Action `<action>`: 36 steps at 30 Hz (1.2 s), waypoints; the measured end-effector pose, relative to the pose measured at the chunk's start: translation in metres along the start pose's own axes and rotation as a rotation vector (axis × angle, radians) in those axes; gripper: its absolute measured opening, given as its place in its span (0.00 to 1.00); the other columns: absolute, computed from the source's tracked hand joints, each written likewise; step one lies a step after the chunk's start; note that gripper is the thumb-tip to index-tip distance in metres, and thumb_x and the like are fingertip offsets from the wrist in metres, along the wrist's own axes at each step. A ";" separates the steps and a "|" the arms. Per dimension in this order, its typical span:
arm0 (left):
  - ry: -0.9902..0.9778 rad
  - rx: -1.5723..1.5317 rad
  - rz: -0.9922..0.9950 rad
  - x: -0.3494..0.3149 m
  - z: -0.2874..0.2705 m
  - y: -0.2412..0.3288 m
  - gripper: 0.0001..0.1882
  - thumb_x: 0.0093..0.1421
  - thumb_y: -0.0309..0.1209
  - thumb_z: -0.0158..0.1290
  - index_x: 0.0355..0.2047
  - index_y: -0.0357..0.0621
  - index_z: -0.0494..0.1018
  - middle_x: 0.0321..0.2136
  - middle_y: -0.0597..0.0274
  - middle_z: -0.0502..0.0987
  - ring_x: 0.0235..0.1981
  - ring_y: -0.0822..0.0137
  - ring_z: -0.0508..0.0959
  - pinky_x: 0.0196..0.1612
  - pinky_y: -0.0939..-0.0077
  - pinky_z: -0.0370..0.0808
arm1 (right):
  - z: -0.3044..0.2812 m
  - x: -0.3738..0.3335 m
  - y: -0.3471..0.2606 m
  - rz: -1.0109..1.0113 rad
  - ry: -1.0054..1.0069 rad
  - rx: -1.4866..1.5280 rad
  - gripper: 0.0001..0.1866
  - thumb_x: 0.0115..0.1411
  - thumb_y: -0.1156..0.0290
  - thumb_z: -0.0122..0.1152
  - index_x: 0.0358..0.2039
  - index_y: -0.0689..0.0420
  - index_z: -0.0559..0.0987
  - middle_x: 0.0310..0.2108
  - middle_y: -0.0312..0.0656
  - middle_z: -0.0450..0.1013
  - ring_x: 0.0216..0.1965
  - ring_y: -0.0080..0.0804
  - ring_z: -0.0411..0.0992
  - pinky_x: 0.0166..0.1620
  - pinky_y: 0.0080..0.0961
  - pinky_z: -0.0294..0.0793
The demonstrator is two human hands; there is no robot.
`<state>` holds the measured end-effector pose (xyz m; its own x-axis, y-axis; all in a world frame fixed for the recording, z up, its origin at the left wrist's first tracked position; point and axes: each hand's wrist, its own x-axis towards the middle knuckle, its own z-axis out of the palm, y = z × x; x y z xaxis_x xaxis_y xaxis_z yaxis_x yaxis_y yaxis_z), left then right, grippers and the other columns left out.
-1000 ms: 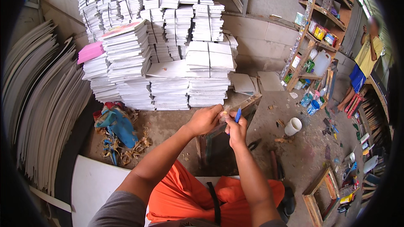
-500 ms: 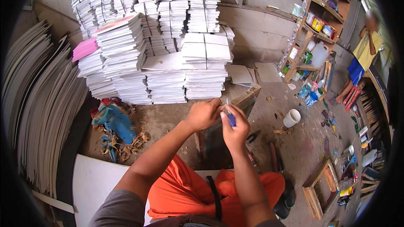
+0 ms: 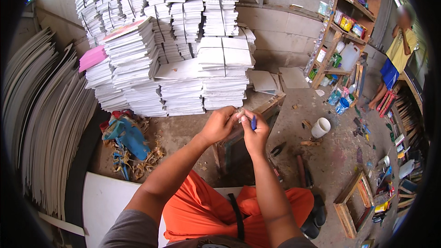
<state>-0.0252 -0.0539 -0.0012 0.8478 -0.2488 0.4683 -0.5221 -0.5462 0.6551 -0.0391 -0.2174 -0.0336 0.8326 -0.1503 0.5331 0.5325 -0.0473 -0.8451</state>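
My left hand [image 3: 219, 123] is closed, its thumb and fingertips pinched against those of my right hand. What it pinches is small and pale and mostly hidden by the fingers. My right hand [image 3: 257, 133] is closed round a slim blue tool [image 3: 253, 123], whose blue end shows beside the thumb; I cannot tell its exact kind. Just beneath both hands a wooden frame [image 3: 265, 104] with a dark panel leans in front of my knees. Pliers with dark handles [image 3: 278, 149] lie on the floor to the right of it.
Tall stacks of white sheets [image 3: 179, 87] stand ahead. Rags [image 3: 131, 135] and shavings lie left. A white bucket [image 3: 320, 127], a wooden tool handle [image 3: 301, 171] and another wooden frame [image 3: 341, 216] are at right. Beyond them are a cluttered shelf [image 3: 337, 32] and a person in yellow [image 3: 402, 50].
My fingertips have come together. The blue tool has turned in my right hand; its light-coloured upper end, visible before, no longer shows. The view has shifted slightly.
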 end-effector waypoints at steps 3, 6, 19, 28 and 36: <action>0.240 -0.280 -0.167 -0.009 0.009 -0.011 0.18 0.71 0.39 0.59 0.32 0.34 0.80 0.23 0.59 0.79 0.25 0.71 0.74 0.33 0.74 0.72 | 0.003 0.009 -0.009 -0.210 -0.061 -0.194 0.17 0.65 0.62 0.70 0.48 0.61 0.84 0.39 0.48 0.83 0.41 0.44 0.82 0.47 0.34 0.79; 0.537 -0.474 -0.303 -0.010 0.002 -0.037 0.17 0.70 0.37 0.61 0.32 0.33 0.82 0.23 0.66 0.78 0.27 0.77 0.74 0.33 0.77 0.71 | 0.007 0.003 0.003 -0.025 -0.155 -0.305 0.17 0.63 0.60 0.71 0.47 0.57 0.84 0.41 0.48 0.83 0.44 0.45 0.82 0.48 0.36 0.79; 1.443 -0.324 -0.951 -0.262 -0.148 -0.338 0.17 0.63 0.18 0.60 0.53 0.28 0.79 0.42 0.49 0.83 0.32 0.66 0.84 0.34 0.72 0.83 | 0.031 -0.002 0.030 -0.119 -0.139 -0.338 0.11 0.70 0.71 0.62 0.49 0.63 0.81 0.47 0.45 0.81 0.50 0.34 0.78 0.56 0.32 0.75; 0.551 -0.244 -1.153 -0.198 -0.140 -0.298 0.35 0.65 0.41 0.62 0.70 0.52 0.64 0.47 0.52 0.80 0.26 0.68 0.77 0.26 0.69 0.75 | 0.039 0.000 0.031 -0.208 -0.061 -0.237 0.08 0.64 0.74 0.69 0.43 0.59 0.84 0.43 0.48 0.83 0.46 0.42 0.83 0.50 0.32 0.80; -0.337 -0.528 -0.477 0.018 -0.016 -0.032 0.34 0.74 0.56 0.49 0.59 0.35 0.76 0.52 0.53 0.81 0.49 0.63 0.78 0.54 0.68 0.75 | 0.009 -0.010 0.034 0.053 -0.061 0.064 0.08 0.65 0.71 0.70 0.42 0.60 0.85 0.38 0.36 0.83 0.27 0.19 0.71 0.33 0.18 0.70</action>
<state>0.0054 -0.0283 -0.0047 0.9299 -0.3580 -0.0841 0.0019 -0.2239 0.9746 -0.0279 -0.2091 -0.0668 0.8665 -0.0906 0.4909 0.4946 0.0227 -0.8688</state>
